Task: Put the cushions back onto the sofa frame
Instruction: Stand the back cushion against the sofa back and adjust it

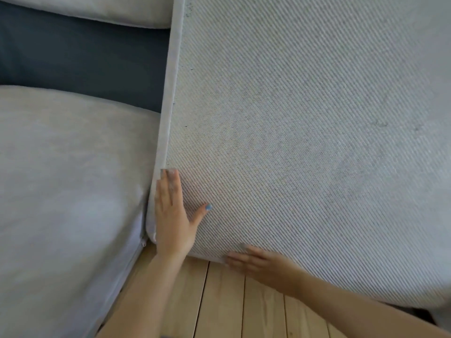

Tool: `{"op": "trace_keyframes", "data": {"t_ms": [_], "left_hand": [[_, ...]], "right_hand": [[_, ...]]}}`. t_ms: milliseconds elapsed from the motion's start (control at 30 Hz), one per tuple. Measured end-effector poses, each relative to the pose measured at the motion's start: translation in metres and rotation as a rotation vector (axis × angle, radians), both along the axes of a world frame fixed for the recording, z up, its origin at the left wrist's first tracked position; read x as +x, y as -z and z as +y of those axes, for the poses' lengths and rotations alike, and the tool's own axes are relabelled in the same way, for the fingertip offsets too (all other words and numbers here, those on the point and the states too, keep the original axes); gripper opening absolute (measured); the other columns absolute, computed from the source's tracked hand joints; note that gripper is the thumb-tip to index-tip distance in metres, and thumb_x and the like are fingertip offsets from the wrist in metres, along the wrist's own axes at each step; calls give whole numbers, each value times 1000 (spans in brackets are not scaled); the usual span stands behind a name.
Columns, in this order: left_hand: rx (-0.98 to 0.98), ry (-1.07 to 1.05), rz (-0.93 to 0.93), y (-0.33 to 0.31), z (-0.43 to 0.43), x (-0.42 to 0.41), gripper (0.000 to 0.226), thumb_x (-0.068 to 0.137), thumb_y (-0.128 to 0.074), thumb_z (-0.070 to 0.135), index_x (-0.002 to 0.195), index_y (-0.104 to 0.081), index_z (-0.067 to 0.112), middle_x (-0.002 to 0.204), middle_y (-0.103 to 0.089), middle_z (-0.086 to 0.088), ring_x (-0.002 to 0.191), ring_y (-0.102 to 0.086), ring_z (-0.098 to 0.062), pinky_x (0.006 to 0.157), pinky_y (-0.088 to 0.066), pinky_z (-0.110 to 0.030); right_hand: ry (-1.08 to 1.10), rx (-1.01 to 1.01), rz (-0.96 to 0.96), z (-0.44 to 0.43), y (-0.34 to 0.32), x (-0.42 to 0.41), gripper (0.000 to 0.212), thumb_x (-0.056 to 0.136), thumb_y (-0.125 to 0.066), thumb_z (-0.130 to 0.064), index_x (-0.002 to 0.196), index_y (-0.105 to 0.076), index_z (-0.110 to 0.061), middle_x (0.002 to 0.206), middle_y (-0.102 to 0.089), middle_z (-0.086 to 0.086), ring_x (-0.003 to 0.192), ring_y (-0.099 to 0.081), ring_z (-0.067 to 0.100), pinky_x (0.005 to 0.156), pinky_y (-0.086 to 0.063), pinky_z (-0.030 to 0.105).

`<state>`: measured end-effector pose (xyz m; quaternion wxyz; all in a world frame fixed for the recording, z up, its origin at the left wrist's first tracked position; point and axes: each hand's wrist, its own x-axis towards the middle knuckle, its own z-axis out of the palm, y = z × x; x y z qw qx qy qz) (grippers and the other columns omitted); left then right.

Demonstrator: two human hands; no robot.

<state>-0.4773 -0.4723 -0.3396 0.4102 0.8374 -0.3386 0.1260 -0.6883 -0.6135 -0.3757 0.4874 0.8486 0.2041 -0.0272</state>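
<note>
A large grey cushion point(305, 118) with a diagonal twill weave fills the right and centre of the head view, its broad face towards the camera and its piped left edge running from the top of the frame down to a rounded lower-left corner. The left hand point(172, 215) lies flat on that face just inside the left edge, fingers straight and together, thumb spread to the right; it grips nothing. The right hand point(256, 263) sits against the cushion's lower edge, fingers stretched out towards the left; it is blurred, and no curl around the edge can be made out. Just beside the cushion on the left, a pale seat cushion point(68, 179) lies in place on the sofa. Beyond it a dark blue panel point(85, 57) of the sofa is exposed, with a pale back cushion point(97, 11) above it. A light wooden plank floor point(219, 301) shows beneath the held cushion's lower edge and both forearms.
</note>
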Motion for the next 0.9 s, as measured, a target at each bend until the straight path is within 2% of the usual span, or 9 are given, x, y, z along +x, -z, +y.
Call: {"op": "trace_keyframes", "data": {"t_ms": [133,267,400,467,533,600,733,800,900], "left_hand": [[129,117,-35,38,21,-10,111,76,-58,73,158,-2,23,166,3,-4,152,2,-24,117,-9,-47],[302,122,-161,58,35,-19,127,54,-89,48,156,-21,15,161,-18,-16,144,-22,-41,106,-29,-61],[289,-49,-38,66,41,-56,110,61,-88,2,153,-28,13,145,-35,-19,126,-43,-37,94,-51,-49],[333,23,-65,72,39,-82,104,64,-84,2,153,-30,11,144,-39,-16,126,-46,-34,99,-49,-46],[351,158,-88,77,35,-106,87,68,-82,15,145,-43,11,139,-45,-12,123,-51,-30,98,-49,-43],[247,119,141,76,30,-129,62,76,-78,19,132,-52,15,129,-49,-5,112,-57,-24,88,-51,-33],[-196,37,1137,68,10,-143,26,95,-57,33,118,-56,20,117,-60,1,111,-60,-20,88,-46,-32],[-407,145,1477,63,-1,-140,45,93,-48,50,125,-59,20,120,-66,-3,115,-62,-21,90,-46,-34],[-663,121,1725,50,-12,-136,61,93,-46,50,141,-48,14,131,-60,-13,120,-58,-28,102,-44,-43]], "right_hand": [[15,2,47,-2,-3,-7,79,96,-29,-36,151,17,-3,158,21,15,144,22,37,117,9,54],[25,-64,41,-11,-6,-19,87,98,-39,-38,147,21,2,157,19,16,145,20,32,118,10,51],[35,-13,38,-13,0,-29,83,98,-33,-35,148,22,0,157,21,18,144,21,34,117,11,53],[32,-64,57,-19,1,-35,91,96,-44,-36,149,20,-1,157,22,21,143,25,37,115,16,53],[42,-63,43,-20,1,-36,83,95,-42,-31,151,13,-4,157,20,19,143,23,36,116,15,54],[79,-26,67,-23,-2,-39,75,96,-35,-30,151,9,-4,157,17,18,145,18,34,119,9,52],[46,-94,58,-33,4,-54,81,98,-39,-34,148,16,-1,155,23,21,143,25,36,118,13,51],[61,-71,71,-33,4,-55,74,97,-33,-32,152,10,-7,159,21,18,145,22,36,121,5,52],[34,-56,59,-42,7,-58,86,95,-47,-41,155,6,-12,162,14,13,147,20,34,120,9,52]]}}
